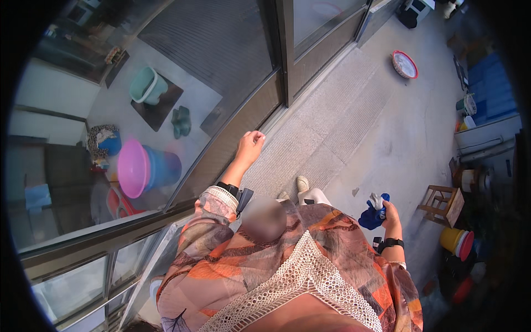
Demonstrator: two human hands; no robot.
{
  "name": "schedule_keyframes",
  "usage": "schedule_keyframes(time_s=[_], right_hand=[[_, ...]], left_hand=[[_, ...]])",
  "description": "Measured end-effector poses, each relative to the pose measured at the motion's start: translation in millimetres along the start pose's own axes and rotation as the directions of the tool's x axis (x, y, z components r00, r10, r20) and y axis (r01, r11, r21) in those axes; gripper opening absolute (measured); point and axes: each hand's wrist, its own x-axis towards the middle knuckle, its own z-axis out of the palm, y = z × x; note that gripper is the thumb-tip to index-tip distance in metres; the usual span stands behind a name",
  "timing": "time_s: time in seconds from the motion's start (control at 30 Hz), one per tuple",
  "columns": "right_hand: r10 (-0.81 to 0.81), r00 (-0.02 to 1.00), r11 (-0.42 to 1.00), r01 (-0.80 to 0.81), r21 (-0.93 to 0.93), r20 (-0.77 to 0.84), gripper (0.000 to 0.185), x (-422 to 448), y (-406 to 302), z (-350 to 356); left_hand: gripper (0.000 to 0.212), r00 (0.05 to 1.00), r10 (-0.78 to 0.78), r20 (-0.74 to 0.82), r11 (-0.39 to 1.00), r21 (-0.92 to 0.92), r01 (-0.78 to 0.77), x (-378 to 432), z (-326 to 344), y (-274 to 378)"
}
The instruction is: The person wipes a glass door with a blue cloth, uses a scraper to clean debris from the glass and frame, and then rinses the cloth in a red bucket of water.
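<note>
My left hand (250, 147) hangs in front of the framed glass door panel (232, 124), its fingers loosely curled and nothing visible in them. On the right, my right hand (390, 216) grips a crumpled blue cloth item (370, 218) with a silvery-grey part (376, 201) at its top; I cannot tell exactly what it is. Black bands circle both wrists. Below me, light shoes (303, 183) stand on the ribbed stone strip (319, 137) beside the door. A blurred round patch covers part of my patterned top (215, 265).
Farther along the concrete floor (386, 137) sits a red-rimmed basket (404, 65). A wooden stool (442, 203) and a yellow bucket (451, 238) stand to my right. Behind the glass are a mint-green tub (145, 87), dark green footwear (181, 122) and a pink basin (132, 168).
</note>
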Motion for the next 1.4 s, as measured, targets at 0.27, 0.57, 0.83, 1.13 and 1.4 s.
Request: schedule_keyframes(time_s=[0.27,0.57,0.83,1.13,1.4], right_hand=[[0.085,0.985,0.996,-0.083,0.023,-0.152,0.028,41.4,62.0,-20.1],[-0.123,0.992,0.992,0.122,0.040,0.032,0.033,137.9,-25.1,-3.3],[0.102,0.993,0.995,-0.102,0.000,0.053,0.031,210.8,-108.3,-0.9],[0.046,0.912,0.995,-0.005,-0.103,0.407,0.050,207.1,-221.9,97.1],[-0.109,0.682,0.898,0.379,-0.223,0.723,0.038,241.4,-259.1,236.6]], left_hand=[[0.010,0.790,0.603,0.106,0.670,0.471,-0.574,131.6,-55.9,170.1],[0.028,0.794,0.552,0.254,0.305,0.825,-0.476,316.4,-10.3,270.8],[0.033,0.939,0.200,0.278,0.085,0.950,-0.299,325.5,-36.5,262.5],[0.045,0.910,0.364,0.199,0.009,0.976,-0.217,315.0,-27.3,223.5],[0.037,0.824,0.535,0.185,0.415,0.792,-0.448,253.1,-61.6,217.4]])
